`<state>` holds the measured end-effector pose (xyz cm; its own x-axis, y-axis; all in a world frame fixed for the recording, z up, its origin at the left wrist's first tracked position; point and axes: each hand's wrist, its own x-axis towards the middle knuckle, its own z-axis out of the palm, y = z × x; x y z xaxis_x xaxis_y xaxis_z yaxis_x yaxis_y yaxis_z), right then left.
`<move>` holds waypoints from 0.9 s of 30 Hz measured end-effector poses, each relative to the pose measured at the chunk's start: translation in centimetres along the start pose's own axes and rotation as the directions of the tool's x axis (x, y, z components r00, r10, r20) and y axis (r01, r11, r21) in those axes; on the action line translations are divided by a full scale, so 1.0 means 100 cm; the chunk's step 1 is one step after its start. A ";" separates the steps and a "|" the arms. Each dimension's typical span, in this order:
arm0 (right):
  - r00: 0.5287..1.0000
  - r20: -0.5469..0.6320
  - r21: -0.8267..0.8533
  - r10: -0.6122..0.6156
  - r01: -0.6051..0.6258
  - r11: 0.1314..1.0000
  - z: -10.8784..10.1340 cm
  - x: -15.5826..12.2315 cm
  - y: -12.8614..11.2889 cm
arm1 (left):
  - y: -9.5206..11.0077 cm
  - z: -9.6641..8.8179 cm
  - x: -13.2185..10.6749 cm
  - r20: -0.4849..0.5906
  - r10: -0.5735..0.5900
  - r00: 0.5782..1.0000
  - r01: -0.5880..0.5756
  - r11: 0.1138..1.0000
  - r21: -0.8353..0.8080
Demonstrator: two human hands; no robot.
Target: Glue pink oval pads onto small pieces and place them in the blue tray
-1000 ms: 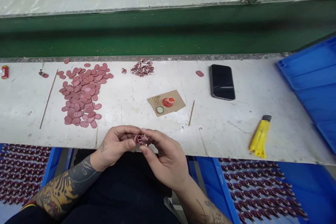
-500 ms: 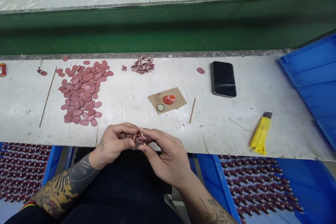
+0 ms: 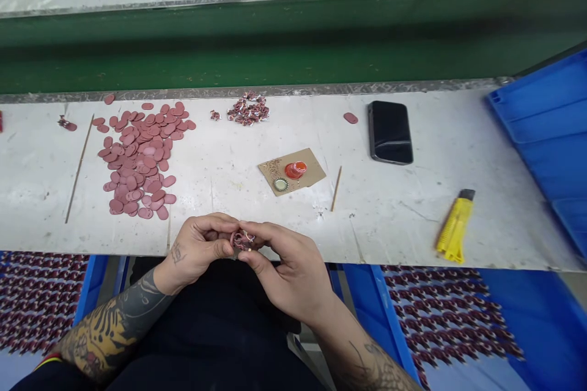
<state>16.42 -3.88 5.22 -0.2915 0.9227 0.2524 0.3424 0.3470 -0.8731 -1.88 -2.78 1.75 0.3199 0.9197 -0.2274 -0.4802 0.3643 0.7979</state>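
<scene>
My left hand (image 3: 197, 245) and my right hand (image 3: 287, 269) meet just over the front edge of the white table. Pinched between their fingertips is a small pink tag with thin metal loops (image 3: 242, 240), partly hidden by my fingers. Beyond my hands lies a flat cardboard square (image 3: 293, 171) carrying a red-orange cap (image 3: 296, 170) and a bottle cap (image 3: 280, 184). Further left spreads a pile of loose pink oval tags (image 3: 137, 162). A small heap of looped pink pieces (image 3: 248, 110) sits near the table's back edge.
A black phone (image 3: 389, 132) and a yellow utility knife (image 3: 455, 226) lie on the white table (image 3: 394, 220). Thin wooden sticks (image 3: 336, 188) rest on it too. A blue crate (image 3: 541, 134) stands at the right. Blue bins of arranged pieces (image 3: 444, 311) sit below the table.
The whole scene has drifted slightly upward in the view as my head moved. My hands stay together on the small tag, with only slight finger shifts.
</scene>
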 end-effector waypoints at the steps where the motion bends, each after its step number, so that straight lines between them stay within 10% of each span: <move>1: 1.000 0.003 -0.006 -0.001 0.001 1.000 0.000 0.000 0.000 | 0.000 0.000 0.000 0.002 -0.002 1.000 0.002 1.000 0.000; 27: 0.997 0.058 -0.014 -0.048 0.049 0.999 -0.002 0.000 0.004 | -0.004 -0.007 -0.001 0.097 -0.055 0.994 0.060 0.997 -0.048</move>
<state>16.75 -3.70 4.99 -0.3591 0.8935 0.2696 0.3403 0.3943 -0.8536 -2.26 -2.92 1.10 0.4238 0.8798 -0.2155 -0.4986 0.4252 0.7554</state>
